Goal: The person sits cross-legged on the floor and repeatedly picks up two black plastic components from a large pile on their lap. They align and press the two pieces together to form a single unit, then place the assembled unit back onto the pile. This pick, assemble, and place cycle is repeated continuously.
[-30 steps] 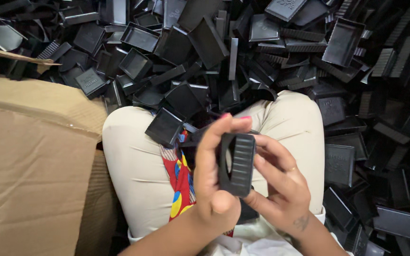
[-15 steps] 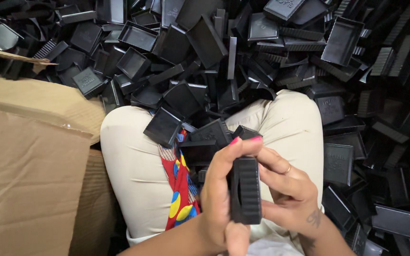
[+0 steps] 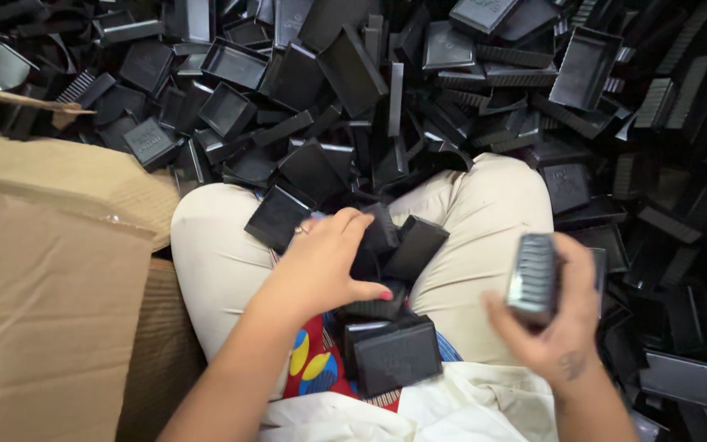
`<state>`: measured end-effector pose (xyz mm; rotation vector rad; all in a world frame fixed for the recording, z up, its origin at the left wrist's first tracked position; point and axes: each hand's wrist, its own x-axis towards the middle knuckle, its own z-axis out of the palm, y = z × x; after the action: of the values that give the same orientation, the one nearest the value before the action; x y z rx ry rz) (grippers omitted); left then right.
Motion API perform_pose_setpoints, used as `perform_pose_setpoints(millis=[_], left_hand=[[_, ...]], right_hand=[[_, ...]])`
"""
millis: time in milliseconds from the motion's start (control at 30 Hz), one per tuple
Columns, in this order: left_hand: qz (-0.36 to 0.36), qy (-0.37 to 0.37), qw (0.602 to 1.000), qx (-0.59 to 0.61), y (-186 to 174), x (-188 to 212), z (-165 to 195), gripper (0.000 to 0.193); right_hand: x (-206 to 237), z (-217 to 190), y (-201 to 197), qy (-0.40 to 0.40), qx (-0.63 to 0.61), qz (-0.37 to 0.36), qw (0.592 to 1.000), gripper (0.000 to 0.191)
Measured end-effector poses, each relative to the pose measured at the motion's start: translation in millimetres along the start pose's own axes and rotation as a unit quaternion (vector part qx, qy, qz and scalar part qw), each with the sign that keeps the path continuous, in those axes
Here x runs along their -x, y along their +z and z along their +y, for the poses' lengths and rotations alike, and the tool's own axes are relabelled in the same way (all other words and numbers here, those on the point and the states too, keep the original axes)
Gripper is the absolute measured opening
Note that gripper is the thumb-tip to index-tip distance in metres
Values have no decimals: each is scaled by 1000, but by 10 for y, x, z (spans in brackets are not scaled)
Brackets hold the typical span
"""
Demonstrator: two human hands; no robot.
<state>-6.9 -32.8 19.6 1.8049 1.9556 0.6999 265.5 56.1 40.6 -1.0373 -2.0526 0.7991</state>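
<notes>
While the right hand (image 3: 554,315) grips a black ribbed plastic piece (image 3: 533,280) out to the side, above the right thigh, its fingers are clamped round the part with the thumb pressed on the near edge and the ridged face turned toward the camera. A small dark mark shows on the back of that wrist.

Over in the lap, the left hand (image 3: 325,262) reaches palm-down into a small cluster of black plastic trays (image 3: 398,245) resting between the knees; its fingers (image 3: 353,223), curled and slightly apart, lie on the top pieces, the thumb with a red nail against the side of one. Whether they actually pinch a piece I cannot tell. A ring shows on one finger.

Just below that hand, a closed black rectangular box (image 3: 396,356) lies tilted on the lap, touching a patch of bright red, yellow and blue cloth (image 3: 312,368). White fabric (image 3: 452,409) bunches at the bottom edge.

Beige trousers (image 3: 222,262) cover both thighs, and another flat black tray (image 3: 278,217) leans on the left knee.

Beyond the knees, a huge loose heap of black trays and lids (image 3: 386,90) fills the floor, spilling down the right side too. On the left stands a brown cardboard box (image 3: 51,286), its flap open toward the heap.
</notes>
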Motion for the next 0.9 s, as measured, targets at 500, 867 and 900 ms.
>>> perform_pose_setpoints(millis=[500,867,900], left_hand=[[62,-117,716,685,5,400,-106,35],[201,-166,501,825,345,200,4,56],[208,-180,527,804,389,178,15,61]], right_hand=[[-69,87,544,110,22,-148,983,57],[-1603,500,1443,-135,319,7,938,33],[-1723,525,1494,-111,377,-22,919,38]])
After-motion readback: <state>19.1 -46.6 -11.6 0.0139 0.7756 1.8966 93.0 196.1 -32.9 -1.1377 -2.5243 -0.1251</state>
